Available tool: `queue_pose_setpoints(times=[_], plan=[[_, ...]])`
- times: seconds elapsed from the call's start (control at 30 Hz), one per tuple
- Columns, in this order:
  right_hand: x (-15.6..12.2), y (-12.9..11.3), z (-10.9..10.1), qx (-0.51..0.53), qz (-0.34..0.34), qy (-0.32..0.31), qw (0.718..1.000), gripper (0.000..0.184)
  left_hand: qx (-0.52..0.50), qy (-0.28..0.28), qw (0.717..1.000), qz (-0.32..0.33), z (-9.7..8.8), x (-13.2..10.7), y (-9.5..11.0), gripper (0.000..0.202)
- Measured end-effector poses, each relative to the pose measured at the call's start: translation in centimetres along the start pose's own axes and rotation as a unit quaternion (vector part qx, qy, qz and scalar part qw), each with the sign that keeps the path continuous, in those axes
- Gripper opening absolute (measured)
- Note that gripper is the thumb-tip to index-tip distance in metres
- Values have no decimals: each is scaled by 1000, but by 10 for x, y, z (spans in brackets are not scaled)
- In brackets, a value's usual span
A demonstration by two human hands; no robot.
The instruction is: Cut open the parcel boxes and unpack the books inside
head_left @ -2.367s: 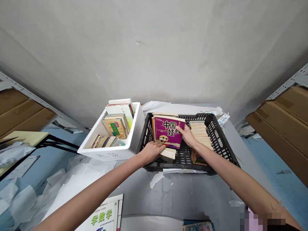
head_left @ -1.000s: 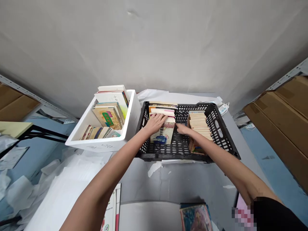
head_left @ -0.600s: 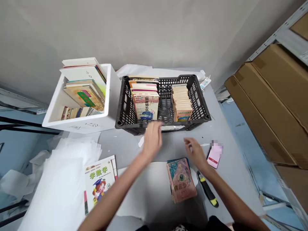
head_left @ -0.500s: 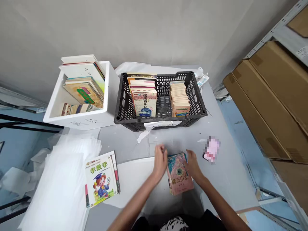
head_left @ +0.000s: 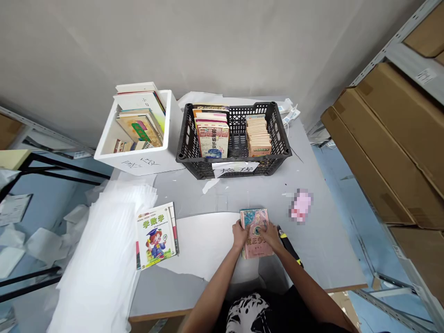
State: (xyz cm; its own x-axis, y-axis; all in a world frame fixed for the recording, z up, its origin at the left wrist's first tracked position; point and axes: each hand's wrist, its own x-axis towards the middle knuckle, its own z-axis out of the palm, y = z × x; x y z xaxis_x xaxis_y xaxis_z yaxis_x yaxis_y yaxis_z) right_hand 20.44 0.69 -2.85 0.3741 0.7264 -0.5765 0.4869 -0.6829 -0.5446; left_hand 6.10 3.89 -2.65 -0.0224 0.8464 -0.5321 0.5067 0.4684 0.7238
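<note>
**A:** Start from the left. What's there?

**B:** A pile of white foam sheets (head_left: 100,240) hangs over the edge of the grey table (head_left: 156,291). Behind it stands a white foam box (head_left: 138,165) with marker writing on its front wall, packed with books (head_left: 139,127) that lean inside it.

**A:** And just right of that pile?

**B:** A children's maths workbook (head_left: 156,236) lies flat on the table, a cartoon figure in a graduation cap on its cover.

**A:** What's beside the box?

**B:** A black plastic crate (head_left: 197,172), just touching distance from the box, with a white paper label (head_left: 236,169) on its front. Inside are two groups of books standing on edge: a thicker row (head_left: 211,138) on the left and a stack of small yellowed paperbacks (head_left: 258,136) on the right, with a gap of bare crate between them.

**A:** Now the hands. What are they doing?

**B:** They're close together, both on one teal-and-pink paperback (head_left: 255,233) lying on the table, in front of the crate. The left hand (head_left: 240,235) clasps its left edge, and the right hand (head_left: 272,237) sits over its lower right corner.

**A:** Anything further right?

**B:** A yellow-and-black utility knife (head_left: 288,245) lies just beside the right hand. Past it is a pixelated pink phone (head_left: 301,206), then brown cardboard cartons (head_left: 381,138) on a metal shelf.
</note>
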Motion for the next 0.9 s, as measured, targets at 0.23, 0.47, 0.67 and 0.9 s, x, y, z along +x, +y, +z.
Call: queue_pose_setpoints(times=[0.23,0.47,0.67,0.9], plan=[[3,-33,-30,199,-118,-87,969,51,-126,-43,979,152,-49,-5,36,30],[6,-80,-33,75,-315,-78,943,32,-51,-93,967,230,-143,1,24,33],[-10,-90,-17,-15,-391,-92,916,39,51,-113,957,261,-171,8,0,21],[-21,-196,-108,18,-480,-25,877,30,148,-31,930,335,-257,10,131,25]])
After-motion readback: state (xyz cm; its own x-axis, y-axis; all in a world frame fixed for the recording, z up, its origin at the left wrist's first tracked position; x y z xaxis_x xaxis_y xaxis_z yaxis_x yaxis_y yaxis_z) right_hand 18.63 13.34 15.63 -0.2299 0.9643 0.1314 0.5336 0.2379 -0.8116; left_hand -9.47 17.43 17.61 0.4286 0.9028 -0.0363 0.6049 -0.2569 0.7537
